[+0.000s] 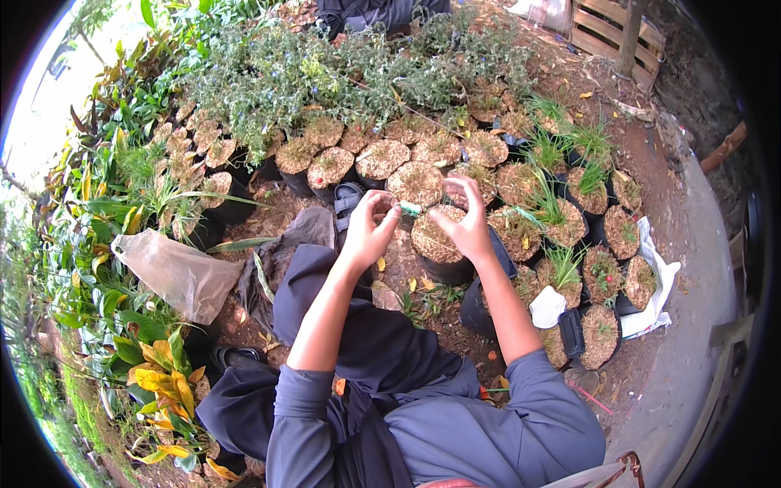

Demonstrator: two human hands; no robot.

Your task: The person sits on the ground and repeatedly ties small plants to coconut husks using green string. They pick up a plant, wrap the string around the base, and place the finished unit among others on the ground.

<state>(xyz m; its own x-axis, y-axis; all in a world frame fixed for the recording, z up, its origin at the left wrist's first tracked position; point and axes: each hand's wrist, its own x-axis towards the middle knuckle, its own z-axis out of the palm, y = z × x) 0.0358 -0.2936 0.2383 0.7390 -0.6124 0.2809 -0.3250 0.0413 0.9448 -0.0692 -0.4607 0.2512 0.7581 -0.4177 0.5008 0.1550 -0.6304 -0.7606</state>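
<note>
My left hand (371,230) pinches a small white-and-green piece (410,207) between thumb and fingertips; what the piece is cannot be made out. To its right my right hand (465,216) is raised with thumb and fingers apart, and nothing shows between them. Below the right hand stands a round black plant bag (440,235) topped with straw-coloured mulch. Another mulched plant bag (416,183) lies just beyond both hands. A thin green strand (526,218) shows past my right wrist.
Rows of mulched bags, some with grassy seedlings (552,210), spread ahead and right. A translucent plastic bag (180,274) lies left, near leafy plants (161,378). Bushy plants (366,67) fill the back, where a seated person (384,13) is partly visible. A concrete strip (701,293) runs right.
</note>
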